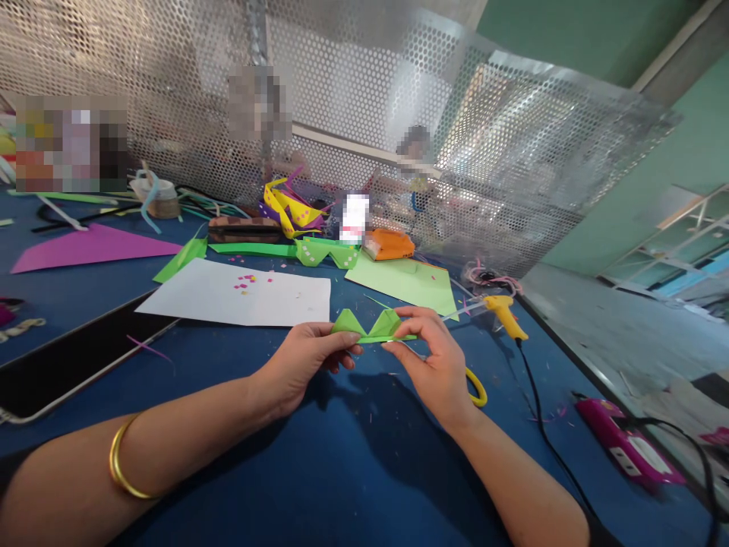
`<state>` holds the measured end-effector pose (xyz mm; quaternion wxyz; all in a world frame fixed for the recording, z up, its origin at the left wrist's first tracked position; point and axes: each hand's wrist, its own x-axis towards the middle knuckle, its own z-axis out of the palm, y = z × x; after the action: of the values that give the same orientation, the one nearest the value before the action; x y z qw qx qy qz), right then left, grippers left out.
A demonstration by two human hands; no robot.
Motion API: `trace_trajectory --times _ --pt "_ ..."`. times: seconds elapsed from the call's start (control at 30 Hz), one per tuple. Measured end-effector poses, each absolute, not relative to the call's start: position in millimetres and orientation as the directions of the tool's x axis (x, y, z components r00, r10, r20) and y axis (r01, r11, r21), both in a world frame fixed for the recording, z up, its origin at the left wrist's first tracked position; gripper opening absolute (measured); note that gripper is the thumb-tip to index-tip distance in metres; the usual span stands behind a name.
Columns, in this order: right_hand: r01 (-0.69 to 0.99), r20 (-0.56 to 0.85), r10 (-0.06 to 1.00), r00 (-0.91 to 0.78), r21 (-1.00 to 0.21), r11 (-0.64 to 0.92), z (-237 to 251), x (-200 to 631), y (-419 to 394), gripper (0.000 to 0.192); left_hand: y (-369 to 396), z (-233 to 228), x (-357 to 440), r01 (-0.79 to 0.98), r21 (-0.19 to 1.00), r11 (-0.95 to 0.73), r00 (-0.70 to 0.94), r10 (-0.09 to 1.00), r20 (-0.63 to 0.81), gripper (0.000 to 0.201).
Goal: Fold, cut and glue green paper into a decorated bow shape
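Observation:
Between my two hands is a small green paper cutout (383, 325) with two pointed lobes above a straight strip, shaped like paper glasses. My left hand (310, 353) pinches its left end between thumb and fingers. At the other end, my right hand (430, 357) has thumb and fingertips closed on the strip. The cutout is held above the blue table (319, 471). Beyond it lie finished-looking green paper glasses (324, 253) dotted with small pale squares. Partly hidden behind my right hand is a yellow scissor-like handle (477, 389).
White paper (256, 300) with tiny pink squares lies ahead, beside light green paper (404, 279). A yellow glue gun (506, 315) is on the right, its cord running toward a magenta power strip (629, 444). Purple paper (94, 249) lies left. A perforated metal screen (353, 83) stands behind.

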<state>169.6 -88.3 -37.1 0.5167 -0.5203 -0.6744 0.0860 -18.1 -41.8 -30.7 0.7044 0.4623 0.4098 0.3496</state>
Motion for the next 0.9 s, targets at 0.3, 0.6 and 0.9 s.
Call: trace_trajectory --times 0.3,0.6,0.9 --pt "0.683 0.643 0.766 -0.029 -0.547 0.485 -37.2 171.7 -86.2 0.005 -41.5 -32.9 -17.7 -0.104 0.929 0.356 0.462 0.844 -0.272 0.020" --pt "0.640 0.563 0.826 0.000 -0.635 0.433 -36.0 168.4 -89.0 0.014 -42.1 -30.5 -18.5 0.029 0.994 0.110 0.454 0.884 -0.111 0.025" --pt "0.586 0.491 0.861 0.136 -0.740 0.329 -36.5 162.8 -92.7 0.012 -43.7 -27.6 -18.8 0.148 0.985 -0.083 0.409 0.912 0.016 0.023"
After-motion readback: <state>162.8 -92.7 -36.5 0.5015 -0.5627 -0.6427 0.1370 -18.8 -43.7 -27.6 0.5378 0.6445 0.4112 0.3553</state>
